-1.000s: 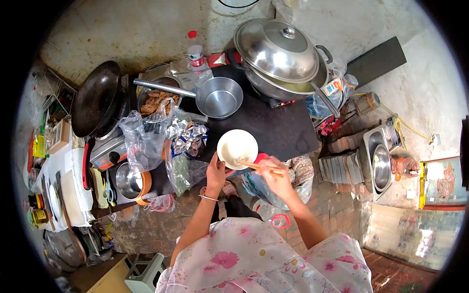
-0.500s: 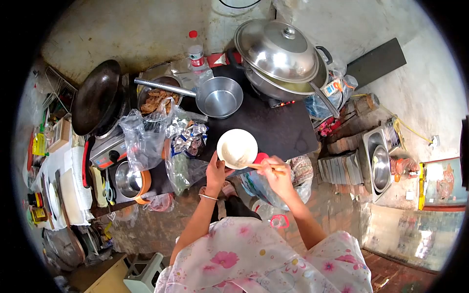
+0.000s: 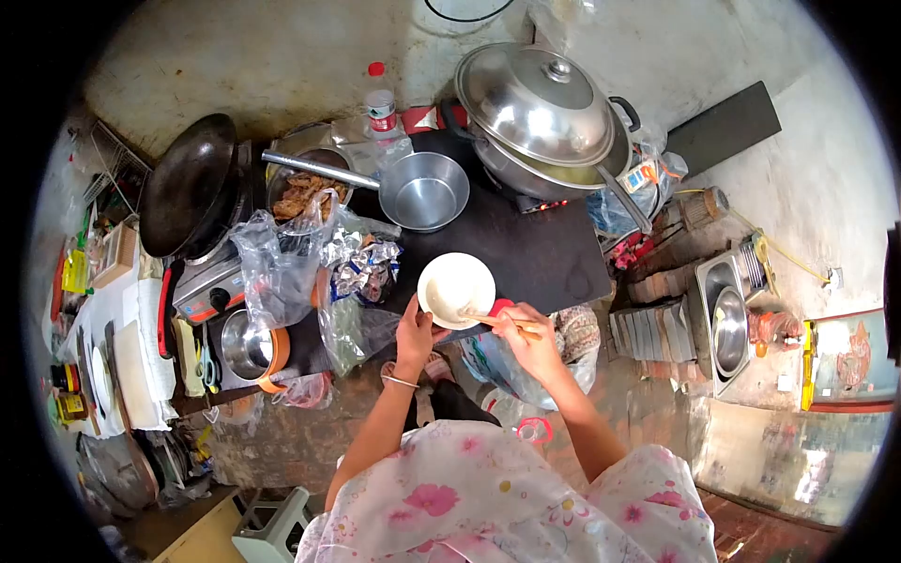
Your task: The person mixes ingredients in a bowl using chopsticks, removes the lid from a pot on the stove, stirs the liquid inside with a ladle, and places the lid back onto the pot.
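Note:
My left hand [image 3: 416, 330] grips the near-left rim of a white bowl [image 3: 456, 281], held over the front edge of the dark table. Pale contents lie inside, too indistinct to name. In my right hand [image 3: 528, 336] are what look like wooden chopsticks [image 3: 483, 320], slanting leftward with their tips inside the bowl at its lower right. Something red [image 3: 502, 306] shows just behind that hand, partly hidden. Beyond the bowl stands a metal saucepan [image 3: 424, 192], its long handle pointing left.
A large lidded wok [image 3: 540, 103] sits at the back right, a ladle handle [image 3: 624, 200] sticking out. Plastic bags [image 3: 272, 263], crumpled foil [image 3: 366, 267] and a bowl of brown food [image 3: 305, 195] occupy the left. A bottle [image 3: 380, 105] stands by the wall.
The chopstick tips have shifted slightly inside the bowl, and my right hand has moved a little left and down. My left hand keeps its hold. The whole view has shifted slightly.

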`<state>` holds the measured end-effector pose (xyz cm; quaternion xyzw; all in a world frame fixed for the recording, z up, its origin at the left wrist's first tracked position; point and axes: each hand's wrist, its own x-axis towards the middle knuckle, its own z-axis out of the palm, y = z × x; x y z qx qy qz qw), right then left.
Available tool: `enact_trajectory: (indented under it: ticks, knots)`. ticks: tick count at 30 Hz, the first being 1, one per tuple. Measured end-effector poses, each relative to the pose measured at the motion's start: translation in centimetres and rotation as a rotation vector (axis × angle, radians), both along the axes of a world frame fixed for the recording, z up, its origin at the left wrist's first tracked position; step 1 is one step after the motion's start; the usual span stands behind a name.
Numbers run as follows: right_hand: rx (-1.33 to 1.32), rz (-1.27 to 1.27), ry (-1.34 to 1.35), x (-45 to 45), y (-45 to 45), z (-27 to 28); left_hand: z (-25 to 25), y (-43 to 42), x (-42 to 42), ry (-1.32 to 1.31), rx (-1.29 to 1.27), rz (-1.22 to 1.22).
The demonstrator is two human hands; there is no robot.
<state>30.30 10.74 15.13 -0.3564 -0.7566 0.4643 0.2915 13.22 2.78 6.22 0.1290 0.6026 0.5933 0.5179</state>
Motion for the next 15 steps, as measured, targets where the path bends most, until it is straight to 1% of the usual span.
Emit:
enact_trajectory:
  ticks: [1, 3, 5, 7, 8, 9, 11, 12, 15]
  knots:
    - [-0.006, -0.001, -0.004, 0.2, -0.1, -0.2, 0.2, -0.2, 0.1, -0.004, -0.006, -0.001]
    - [-0.08, -0.097, 0.038, 0.3, 0.3, 0.1, 0.7, 0.0, 0.2, -0.012, -0.019, 0.011]
    - [-0.029, -0.091, 0.021, 0.1, 0.3, 0.4, 0.5, -0.1, 0.2, -0.017, -0.006, 0.006]
    - [-0.048, 0.03, 0.039, 0.3, 0.2, -0.8, -0.1, 0.0, 0.0, -0.018, 0.009, 0.009]
    - [-0.033, 0.039, 0.037, 0.8, 0.7, -1.1, -0.4, 0.1, -0.1, -0.004, 0.029, 0.007]
    - [-0.04, 0.038, 0.035, 0.6, 0.4, -0.6, -0.3, -0.2, 0.0, 0.007, 0.041, -0.003]
    - [-0.169, -0.066, 0.019, 0.1, 0.4, 0.5, 0.0, -0.2, 0.1, -0.022, 0.022, 0.005]
    - [-0.051, 0.043, 0.08, 0.2, 0.4, 0.0, 0.2, 0.0, 0.2, -0.049, 0.009, 0.021]
    - [-0.098, 0.053, 0.06, 0.5, 0.6, -0.4, 0.1, -0.1, 0.1, -0.014, 0.027, 0.012]
